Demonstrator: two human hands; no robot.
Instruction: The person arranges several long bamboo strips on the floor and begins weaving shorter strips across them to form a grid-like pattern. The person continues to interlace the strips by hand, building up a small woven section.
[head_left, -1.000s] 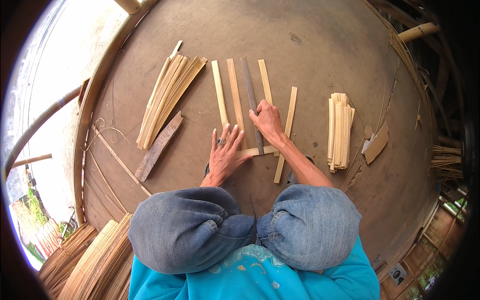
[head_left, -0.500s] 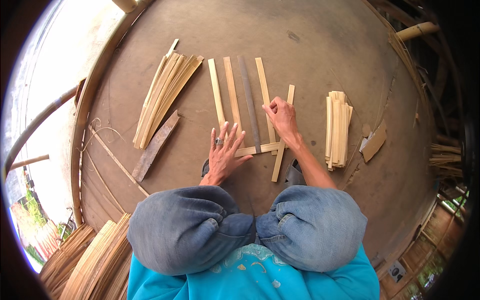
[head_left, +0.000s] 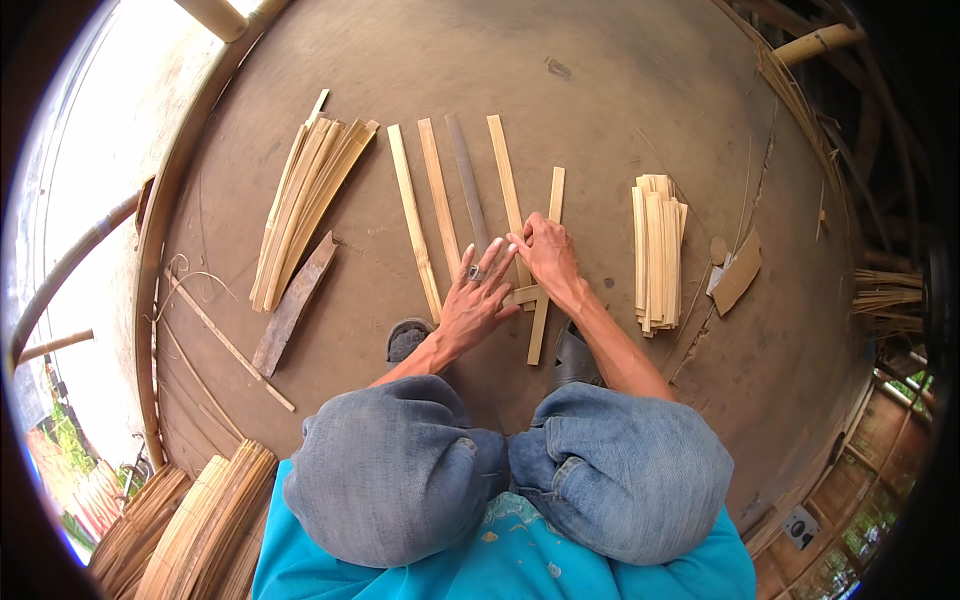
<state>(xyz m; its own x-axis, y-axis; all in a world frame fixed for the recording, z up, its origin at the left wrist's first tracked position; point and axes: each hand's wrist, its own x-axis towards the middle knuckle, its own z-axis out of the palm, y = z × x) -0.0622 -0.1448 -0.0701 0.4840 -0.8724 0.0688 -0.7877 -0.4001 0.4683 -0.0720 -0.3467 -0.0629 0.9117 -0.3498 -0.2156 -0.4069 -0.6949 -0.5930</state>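
Observation:
Several flat bamboo strips lie side by side on the floor, pointing away from me: two pale ones (head_left: 412, 210) (head_left: 438, 190), a dark grey strip (head_left: 465, 175), another pale strip (head_left: 505, 175) and a slanted strip (head_left: 539, 330) at the right. A short cross strip (head_left: 524, 296) runs across their near ends, mostly hidden beneath my left hand. My left hand (head_left: 482, 300) rests palm down with fingers spread, over the near part of the dark strip. Beside it, my right hand (head_left: 548, 258) is curled, its fingertips pinched at the fourth strip and nearly touching my left fingertips.
A fanned bundle of strips (head_left: 310, 210) and a dark wooden slat (head_left: 294, 305) lie to the left. Another strip bundle (head_left: 658, 255) and a cardboard scrap (head_left: 737, 273) lie right. A thin stick (head_left: 228, 338) is far left; larger bundles (head_left: 205, 520) stand at lower left.
My left hand has moved right, from the first strips to the dark one, closer to my right hand. My right hand has slid nearer along the fourth strip. The whole view has shifted slightly.

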